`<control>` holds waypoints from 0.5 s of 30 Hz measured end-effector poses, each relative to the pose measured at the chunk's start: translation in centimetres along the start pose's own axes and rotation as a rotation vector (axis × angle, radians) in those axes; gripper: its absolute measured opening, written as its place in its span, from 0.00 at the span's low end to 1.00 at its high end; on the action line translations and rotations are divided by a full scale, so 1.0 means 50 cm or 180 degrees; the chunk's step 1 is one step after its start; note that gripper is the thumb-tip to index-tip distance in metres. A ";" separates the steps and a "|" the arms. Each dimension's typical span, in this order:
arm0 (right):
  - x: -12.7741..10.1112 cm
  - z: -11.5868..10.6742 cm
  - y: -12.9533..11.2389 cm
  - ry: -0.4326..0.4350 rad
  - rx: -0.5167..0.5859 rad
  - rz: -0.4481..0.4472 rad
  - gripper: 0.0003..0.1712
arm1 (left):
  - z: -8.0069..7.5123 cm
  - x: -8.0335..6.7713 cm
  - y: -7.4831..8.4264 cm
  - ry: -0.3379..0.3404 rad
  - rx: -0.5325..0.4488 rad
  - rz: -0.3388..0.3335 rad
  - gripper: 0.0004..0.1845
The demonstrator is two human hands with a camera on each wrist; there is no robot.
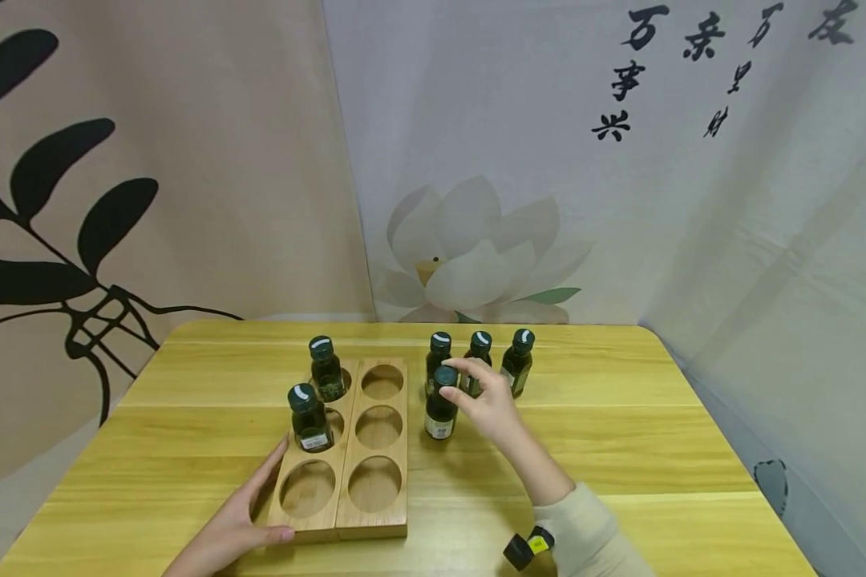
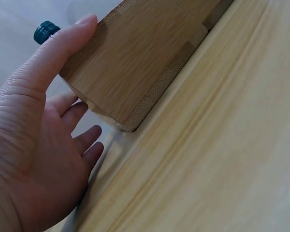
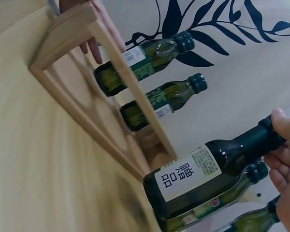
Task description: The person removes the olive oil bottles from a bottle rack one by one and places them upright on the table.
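My right hand [image 1: 487, 401] pinches the cap of a dark glass bottle [image 3: 198, 169] with a white label between thumb and fingers. The bottle appears raised over the table, right of a wooden rack [image 1: 407, 513]. This rack is two blocks side by side, each with three round holes. Two green-capped bottles stand in the left block, one in the back hole [image 1: 326, 370] and one in the middle hole [image 1: 310, 421]. At the rack's near left corner rests my left hand [image 1: 238, 513], thumb on the front edge and forefinger along the side; its lower fingers [image 2: 89, 140] hang apart from the wood.
Beyond my right hand stand three more bottles: one behind the held bottle [image 1: 439, 346], one in the middle [image 1: 479, 346] and one at the right [image 1: 518, 365]. A wooden table [image 1: 621, 449] carries everything. Printed fabric [image 1: 491, 160] hangs behind it.
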State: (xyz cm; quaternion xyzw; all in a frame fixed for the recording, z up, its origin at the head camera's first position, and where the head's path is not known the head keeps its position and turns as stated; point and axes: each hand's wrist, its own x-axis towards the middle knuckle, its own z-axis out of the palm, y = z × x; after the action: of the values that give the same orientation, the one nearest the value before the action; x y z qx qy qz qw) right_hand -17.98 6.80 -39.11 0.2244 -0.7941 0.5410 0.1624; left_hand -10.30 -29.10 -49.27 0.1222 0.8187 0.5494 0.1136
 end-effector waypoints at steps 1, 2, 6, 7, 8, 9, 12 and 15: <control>-0.002 0.003 0.003 0.0005 0.0021 0.0024 0.18 | 0.000 0.000 0.000 0.0001 -0.0007 -0.0001 0.57; -0.005 0.006 0.007 0.0006 0.0045 0.0037 0.18 | 0.001 0.001 -0.001 0.0003 -0.0014 -0.0002 0.57; -0.013 0.015 0.020 0.0004 0.0044 0.0127 0.18 | 0.001 0.001 -0.002 0.0011 0.0016 0.0020 0.57; -0.014 0.017 0.023 0.0012 0.0057 0.0142 0.18 | 0.001 0.001 -0.002 0.0015 0.0027 0.0024 0.57; -0.015 0.018 0.025 0.0018 0.0069 0.0158 0.18 | 0.001 0.001 -0.002 0.0015 0.0033 0.0026 0.57; -0.015 0.019 0.027 0.0023 0.0070 0.0167 0.18 | 0.001 0.001 -0.001 0.0018 0.0037 0.0026 0.57; -0.016 0.022 0.030 0.0047 0.0086 0.0190 0.19 | 0.001 0.000 0.000 0.0023 0.0032 0.0007 0.57; -0.015 0.022 0.030 0.0050 0.0062 0.0198 0.19 | 0.000 0.001 -0.001 0.0018 0.0026 0.0010 0.57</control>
State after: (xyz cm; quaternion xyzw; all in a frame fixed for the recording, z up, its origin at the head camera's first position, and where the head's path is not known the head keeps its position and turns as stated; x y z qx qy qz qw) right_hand -18.16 6.36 -41.08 0.1969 -0.7941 0.5552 0.1496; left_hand -10.34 -29.09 -49.32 0.1224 0.8211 0.5466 0.1100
